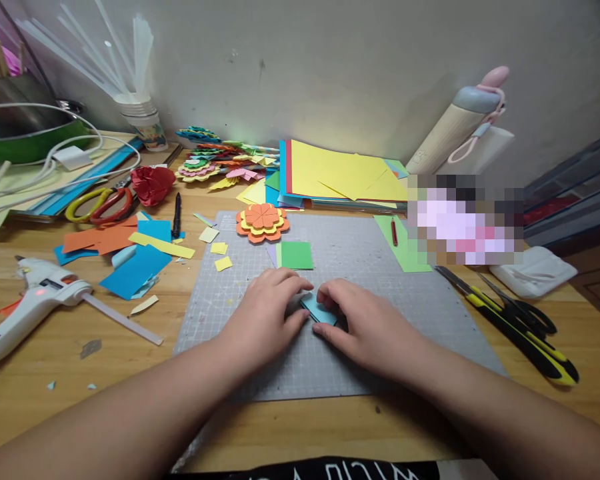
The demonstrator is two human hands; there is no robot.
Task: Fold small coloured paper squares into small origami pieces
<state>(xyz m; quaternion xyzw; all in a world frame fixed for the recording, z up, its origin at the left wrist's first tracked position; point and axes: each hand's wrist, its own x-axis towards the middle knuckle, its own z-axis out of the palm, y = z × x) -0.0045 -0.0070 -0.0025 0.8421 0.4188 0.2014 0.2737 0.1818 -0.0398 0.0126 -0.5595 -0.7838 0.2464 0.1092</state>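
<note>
Between my two hands, low over the grey cutting mat [220,363], is a small light-blue piece of paper [321,311] that looks folded or layered. My left hand [270,303] grips its left edge between thumb and fingers. From the other side, my right hand [357,320] pinches its right part, with the fingers curled. Just beyond my hands lies a green paper square [297,255], with paler strips at its left. An orange and yellow layered paper flower [263,222] rests at the mat's far edge.
At left lie a white glue gun [45,300], blue and orange paper scraps [137,270] and scissors [103,203]. Stacked coloured paper [345,170] stands along the wall. On the right are a yellow-black utility knife [525,340], black scissors [525,313] and a bottle [450,120].
</note>
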